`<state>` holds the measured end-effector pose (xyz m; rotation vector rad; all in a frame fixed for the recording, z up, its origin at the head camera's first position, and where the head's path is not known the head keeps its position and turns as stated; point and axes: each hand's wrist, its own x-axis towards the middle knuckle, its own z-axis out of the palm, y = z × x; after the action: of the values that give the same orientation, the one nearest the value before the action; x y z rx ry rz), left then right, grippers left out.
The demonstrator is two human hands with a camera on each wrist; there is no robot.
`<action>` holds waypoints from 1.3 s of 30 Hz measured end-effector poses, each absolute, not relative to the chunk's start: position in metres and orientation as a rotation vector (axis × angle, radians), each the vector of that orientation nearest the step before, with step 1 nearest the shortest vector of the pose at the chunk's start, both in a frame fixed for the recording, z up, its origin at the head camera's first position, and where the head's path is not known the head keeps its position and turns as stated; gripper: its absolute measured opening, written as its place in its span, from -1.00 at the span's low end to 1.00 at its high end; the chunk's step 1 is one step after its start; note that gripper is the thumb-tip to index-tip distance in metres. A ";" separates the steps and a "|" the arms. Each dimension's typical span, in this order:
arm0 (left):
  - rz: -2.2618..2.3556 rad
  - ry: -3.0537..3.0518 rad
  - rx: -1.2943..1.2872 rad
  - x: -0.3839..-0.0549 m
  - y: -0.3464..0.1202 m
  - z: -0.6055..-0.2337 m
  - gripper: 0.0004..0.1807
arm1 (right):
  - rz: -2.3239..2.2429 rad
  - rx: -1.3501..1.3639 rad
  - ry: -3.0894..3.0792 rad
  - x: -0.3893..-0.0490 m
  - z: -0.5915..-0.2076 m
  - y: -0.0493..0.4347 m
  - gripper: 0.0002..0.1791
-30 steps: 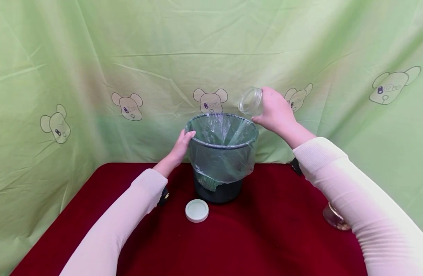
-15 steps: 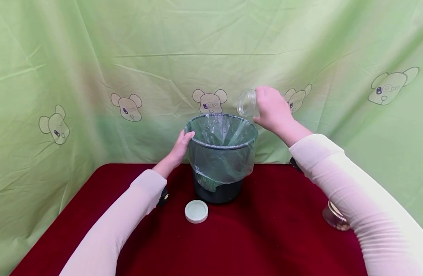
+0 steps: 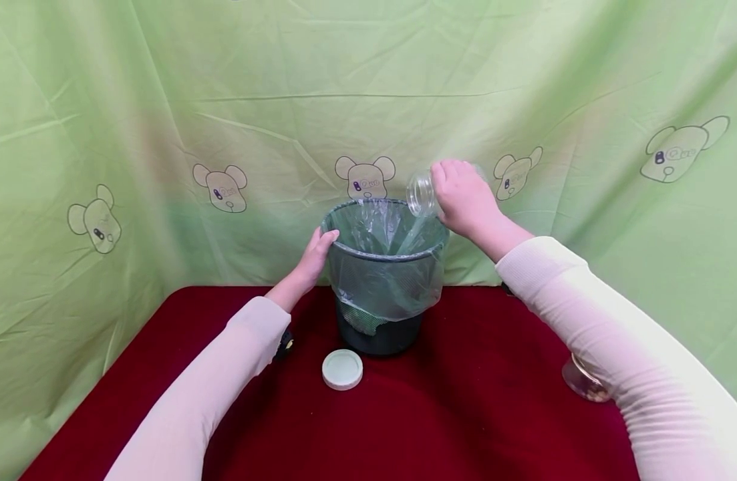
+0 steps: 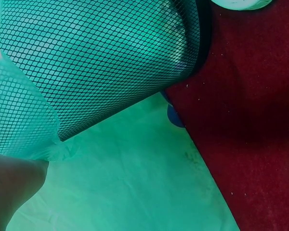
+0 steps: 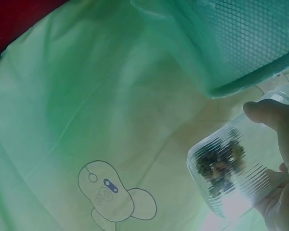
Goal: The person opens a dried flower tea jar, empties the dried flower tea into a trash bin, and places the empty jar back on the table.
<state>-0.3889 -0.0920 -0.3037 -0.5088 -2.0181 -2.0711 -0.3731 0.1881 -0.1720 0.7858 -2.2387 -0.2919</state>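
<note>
My right hand [image 3: 466, 200] grips a clear glass jar [image 3: 420, 194], tilted on its side with its mouth just above the bin's right rim. In the right wrist view the jar is ribbed, with a dark green and brownish clump [image 5: 221, 163] near its base. A dark mesh wastebasket [image 3: 380, 339] stands on the table, lined with a thin clear bag [image 3: 392, 284] folded over its rim. At the left side my left hand [image 3: 313, 259] holds that rim, thumb on top; its other fingers are mostly hidden behind the bin.
A pale round lid [image 3: 342, 369] lies on the dark red tablecloth [image 3: 416, 427] in front of the bin. Partly behind my right sleeve [image 3: 621, 347] stands a coppery, shiny container [image 3: 581, 382]. A light green curtain [image 3: 284, 80] hangs behind the table.
My right hand has shifted left and slightly down, turning the jar so its mouth now points further left and down over the bin. The left hand stays at the rim.
</note>
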 end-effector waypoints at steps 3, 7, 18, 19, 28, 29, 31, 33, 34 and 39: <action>-2.072 -2.012 -0.511 -0.389 -0.092 -0.304 -0.27 | -0.331 0.803 -2.198 -0.374 -0.173 0.188 -0.35; -2.070 -2.011 -0.511 -0.389 -0.093 -0.304 -0.28 | -0.356 0.819 -2.168 -0.376 -0.174 0.188 -0.43; -2.062 -2.014 -0.510 -0.387 -0.093 -0.304 -0.27 | -0.431 0.838 -2.150 -0.377 -0.173 0.186 -0.60; -2.061 -2.011 -0.515 -0.388 -0.093 -0.304 -0.27 | -0.440 0.836 -2.151 -0.377 -0.174 0.186 -0.62; -2.060 -2.000 -0.542 -0.390 -0.093 -0.305 -0.28 | -0.511 0.843 -2.154 -0.377 -0.173 0.183 -0.57; -2.061 -2.002 -0.539 -0.391 -0.093 -0.305 -0.29 | -0.513 0.847 -2.148 -0.377 -0.174 0.183 -0.56; -2.068 -2.003 -0.536 -0.391 -0.093 -0.306 -0.29 | -0.520 0.857 -2.125 -0.377 -0.174 0.183 -0.56; -2.067 -2.004 -0.537 -0.391 -0.093 -0.305 -0.29 | -0.527 0.869 -2.101 -0.378 -0.174 0.183 -0.58; -2.066 -2.005 -0.537 -0.391 -0.093 -0.305 -0.29 | -0.533 0.874 -2.090 -0.378 -0.175 0.183 -0.59; -2.060 -2.008 -0.525 -0.390 -0.092 -0.305 -0.28 | -0.565 0.881 -2.088 -0.379 -0.176 0.182 -0.56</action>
<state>-0.3905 -0.0918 -0.3050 -0.5251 -2.0078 -2.0601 -0.3789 0.1819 -0.1758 0.8811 -2.0884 -0.5651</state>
